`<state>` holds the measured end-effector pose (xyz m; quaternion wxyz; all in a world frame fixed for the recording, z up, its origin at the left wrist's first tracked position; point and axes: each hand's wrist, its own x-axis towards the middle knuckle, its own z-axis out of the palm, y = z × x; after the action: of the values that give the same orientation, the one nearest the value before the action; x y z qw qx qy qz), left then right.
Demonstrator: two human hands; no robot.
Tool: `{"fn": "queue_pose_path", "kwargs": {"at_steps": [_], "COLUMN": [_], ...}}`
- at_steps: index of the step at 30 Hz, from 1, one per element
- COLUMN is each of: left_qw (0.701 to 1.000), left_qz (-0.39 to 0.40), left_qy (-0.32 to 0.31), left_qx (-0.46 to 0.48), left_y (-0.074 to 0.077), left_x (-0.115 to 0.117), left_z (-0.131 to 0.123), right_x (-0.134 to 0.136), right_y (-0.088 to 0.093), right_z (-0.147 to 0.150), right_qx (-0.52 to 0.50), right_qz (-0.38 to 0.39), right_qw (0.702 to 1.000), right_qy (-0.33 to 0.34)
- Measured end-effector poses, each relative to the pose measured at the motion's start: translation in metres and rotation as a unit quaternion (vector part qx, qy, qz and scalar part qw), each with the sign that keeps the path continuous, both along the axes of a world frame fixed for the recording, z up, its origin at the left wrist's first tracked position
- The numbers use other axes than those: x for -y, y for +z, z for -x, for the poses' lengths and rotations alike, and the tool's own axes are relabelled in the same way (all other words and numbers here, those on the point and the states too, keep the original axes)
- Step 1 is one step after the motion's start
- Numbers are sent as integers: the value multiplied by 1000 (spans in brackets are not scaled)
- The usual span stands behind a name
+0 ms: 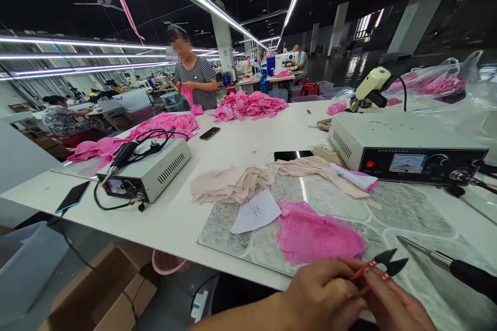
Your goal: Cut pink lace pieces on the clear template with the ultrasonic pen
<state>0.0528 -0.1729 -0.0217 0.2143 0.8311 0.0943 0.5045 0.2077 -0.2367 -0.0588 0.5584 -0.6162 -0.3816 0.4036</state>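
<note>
At the bottom edge my left hand [324, 292] is closed, its fingers pinching the red handles of small thread snips [382, 265] with black blades. My right hand [396, 304] lies right beside it, fingers curled around the same snips from below. Just beyond the hands a pile of pink lace pieces [312, 237] rests on a grey marbled mat [233, 227]. A white paper slip [256, 212] lies to the pile's left. Beige fabric pieces [233, 185] are stacked further back. A black-handled soldering-type tool [454, 268] lies to the right.
Two grey control boxes sit on the white table, one at left [149, 171] and one at right [404, 147]. A phone [209, 133] and more pink piles [252, 105] lie further back. A person in a striped shirt [194, 80] stands across. Cardboard boxes [112, 289] are below.
</note>
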Motion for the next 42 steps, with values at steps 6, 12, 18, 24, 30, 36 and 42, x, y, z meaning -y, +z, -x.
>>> {"fn": "queue_pose_path", "kwargs": {"at_steps": [6, 12, 18, 24, 30, 36, 42], "left_qw": [955, 891, 849, 875, 916, 911, 920], "left_qz": [95, 94, 68, 40, -74, -176, -145], "left_qy": [142, 52, 35, 66, 129, 33, -5], "left_qx": [-242, -441, -523, -478, -373, -372, -365], "left_y": [27, 29, 33, 42, 65, 29, 20], "left_x": [-87, -142, -139, -145, -141, -93, -92], "left_z": [14, -15, -16, -7, -5, 14, 4], "right_x": [-72, -111, -112, -107, -114, -73, -49], "right_y": [42, 29, 28, 57, 69, 20, 3], "right_z": [-49, -60, -65, -76, -79, -85, -81], "right_qx": [160, 267, 311, 322, 347, 346, 335], "right_qz": [-13, 8, -8, -46, -146, -136, -87], "right_qw": [984, 941, 916, 927, 924, 926, 937], "right_qy": [72, 207, 253, 186, 66, 65, 40]}}
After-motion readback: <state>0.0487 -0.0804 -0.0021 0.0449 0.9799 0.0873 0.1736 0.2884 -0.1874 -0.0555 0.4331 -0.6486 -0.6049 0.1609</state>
